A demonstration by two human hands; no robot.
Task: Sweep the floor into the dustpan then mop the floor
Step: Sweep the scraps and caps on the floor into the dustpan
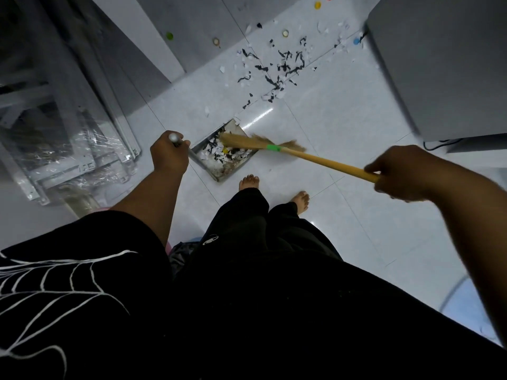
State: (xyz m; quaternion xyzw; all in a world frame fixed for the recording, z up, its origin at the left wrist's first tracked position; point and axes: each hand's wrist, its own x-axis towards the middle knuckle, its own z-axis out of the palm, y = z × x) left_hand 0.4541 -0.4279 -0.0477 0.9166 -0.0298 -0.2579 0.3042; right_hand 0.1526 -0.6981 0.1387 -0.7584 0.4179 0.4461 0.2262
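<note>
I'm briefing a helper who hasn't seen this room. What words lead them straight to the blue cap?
Start at the big grey cabinet on the right. Close by its left side, among white paper scraps, lies the blue cap. No other cap is blue.

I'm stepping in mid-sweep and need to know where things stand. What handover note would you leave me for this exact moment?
Left hand: grips the metal handle of the dustpan, which sits on the floor just ahead of the feet.
Right hand: grips the yellow handle of the broom; its bristles lie across the pan.
Done: some paper scraps are in the pan.
Left: loose scraps and several coloured caps lie further ahead, not yet swept in. Mopping comes after; no mop is in view.
</note>
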